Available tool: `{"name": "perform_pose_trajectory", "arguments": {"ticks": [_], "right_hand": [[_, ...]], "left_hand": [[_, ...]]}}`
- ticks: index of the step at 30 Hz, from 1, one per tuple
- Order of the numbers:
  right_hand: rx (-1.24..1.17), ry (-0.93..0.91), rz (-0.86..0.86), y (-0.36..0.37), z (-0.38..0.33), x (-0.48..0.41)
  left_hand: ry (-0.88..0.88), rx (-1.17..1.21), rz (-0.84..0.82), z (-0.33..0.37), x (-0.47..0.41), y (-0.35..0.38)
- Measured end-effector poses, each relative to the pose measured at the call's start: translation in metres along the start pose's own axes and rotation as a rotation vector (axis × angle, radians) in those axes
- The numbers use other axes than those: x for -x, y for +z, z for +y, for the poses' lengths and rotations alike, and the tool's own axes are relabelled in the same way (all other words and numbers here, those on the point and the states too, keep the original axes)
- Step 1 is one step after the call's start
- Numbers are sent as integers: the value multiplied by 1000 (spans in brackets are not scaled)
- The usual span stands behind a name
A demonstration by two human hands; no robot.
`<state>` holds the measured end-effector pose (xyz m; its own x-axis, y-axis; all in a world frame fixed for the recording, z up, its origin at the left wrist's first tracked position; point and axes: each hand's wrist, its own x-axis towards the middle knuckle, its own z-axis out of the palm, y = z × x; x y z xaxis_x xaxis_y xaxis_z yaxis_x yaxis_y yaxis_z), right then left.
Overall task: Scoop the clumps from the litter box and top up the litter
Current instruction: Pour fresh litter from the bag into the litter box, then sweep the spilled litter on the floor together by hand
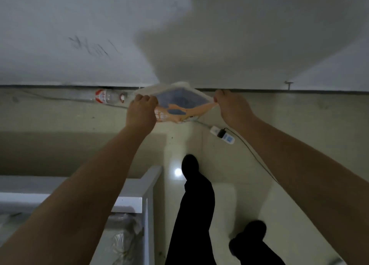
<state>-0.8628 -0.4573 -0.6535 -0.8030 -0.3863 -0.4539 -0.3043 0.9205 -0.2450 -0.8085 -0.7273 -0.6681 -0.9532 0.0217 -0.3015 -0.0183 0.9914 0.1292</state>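
L hand & R hand fingers each pinch a side of litter bag, mouth pulled open; near wall.

The bag I hold is blurred, its print unreadable and its inside too dim to make out. The fingers of my left hand and right hand cover its two corners. The label on the bottle and the wall scrawl are too blurred to read. My forearm and the lower left edge cut off the white frame.
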Motion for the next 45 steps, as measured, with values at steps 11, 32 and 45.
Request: {"name": "perform_pose_trajectory", "arguments": {"ticks": [11,32,45], "right_hand": [[-146,155,52,59,3,-102],[50,791,686,-80,221,532],[80,1697,889,11,257,1167]], "left_hand": [[-106,-20,85,-37,-93,63],[677,72,461,467,163,-165],[1592,253,497,965,639,-196]]}}
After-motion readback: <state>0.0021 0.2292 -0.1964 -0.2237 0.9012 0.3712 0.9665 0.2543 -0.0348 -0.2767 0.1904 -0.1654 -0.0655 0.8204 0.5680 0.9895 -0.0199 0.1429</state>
